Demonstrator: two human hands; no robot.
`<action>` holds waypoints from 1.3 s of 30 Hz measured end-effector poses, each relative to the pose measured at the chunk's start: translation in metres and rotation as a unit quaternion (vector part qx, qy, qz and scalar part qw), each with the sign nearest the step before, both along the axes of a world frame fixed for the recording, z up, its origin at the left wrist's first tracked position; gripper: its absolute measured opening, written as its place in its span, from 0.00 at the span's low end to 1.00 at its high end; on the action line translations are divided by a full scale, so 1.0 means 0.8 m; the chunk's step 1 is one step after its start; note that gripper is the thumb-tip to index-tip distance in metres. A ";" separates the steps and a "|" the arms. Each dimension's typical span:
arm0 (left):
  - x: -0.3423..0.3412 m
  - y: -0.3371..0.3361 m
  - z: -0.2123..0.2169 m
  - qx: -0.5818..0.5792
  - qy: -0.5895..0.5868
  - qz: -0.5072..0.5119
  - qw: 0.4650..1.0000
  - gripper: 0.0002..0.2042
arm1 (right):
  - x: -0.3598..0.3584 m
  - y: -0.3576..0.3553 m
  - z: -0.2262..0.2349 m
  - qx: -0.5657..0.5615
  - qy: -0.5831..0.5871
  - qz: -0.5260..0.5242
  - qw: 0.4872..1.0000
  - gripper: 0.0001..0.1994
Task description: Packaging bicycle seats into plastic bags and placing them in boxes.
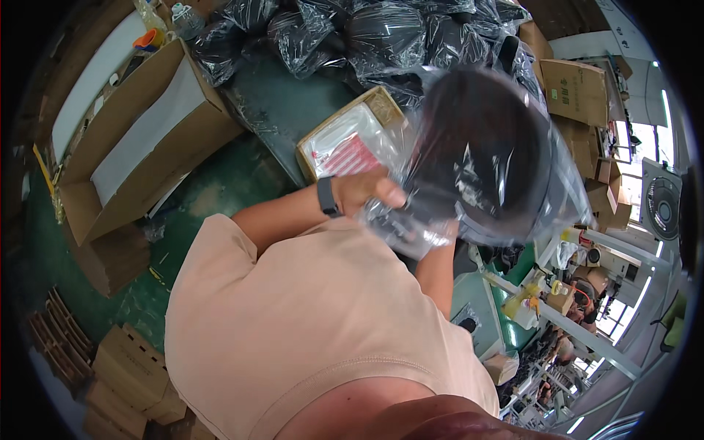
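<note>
A large black rounded thing point(488, 147) in a clear plastic bag point(568, 194) is held up in front of me, tilted and slightly blurred. What kind of thing it is, I cannot tell. My left hand point(363, 191), with a dark band point(328, 198) on its wrist, is closed on the loose plastic at the bag's near left. My right forearm point(438, 282) reaches up beneath the bag. The bag hides most of that hand, so its fingers do not show. Just beyond my left hand lies an open carton point(301, 158) with flat plastic packets, white and red-striped point(348, 150), inside.
Several bagged black rounded things point(385, 33) crowd the far side of the dark green table point(282, 95). A long open cardboard box point(139, 147) stands at the left. More cartons point(576, 92) are stacked at the right, near a white metal frame point(587, 334) and a fan point(662, 199).
</note>
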State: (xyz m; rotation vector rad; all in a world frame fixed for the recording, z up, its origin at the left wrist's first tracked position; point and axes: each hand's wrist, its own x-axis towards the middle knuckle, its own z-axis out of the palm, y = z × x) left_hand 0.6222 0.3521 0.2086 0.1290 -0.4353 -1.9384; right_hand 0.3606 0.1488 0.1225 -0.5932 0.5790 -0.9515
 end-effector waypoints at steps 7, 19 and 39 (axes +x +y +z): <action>0.030 0.060 -0.059 0.032 -0.142 0.020 0.989 0.46 | 0.065 -0.164 0.143 0.042 -0.239 -0.074 0.967 0.10; 0.209 0.091 -0.380 0.444 -0.062 0.468 0.762 0.23 | -0.205 0.001 0.017 0.019 -0.056 -0.053 0.997 0.19; -0.075 -0.101 -0.210 -0.162 -0.759 0.286 0.562 0.21 | -0.392 0.216 -0.257 0.031 0.791 -0.101 0.603 0.53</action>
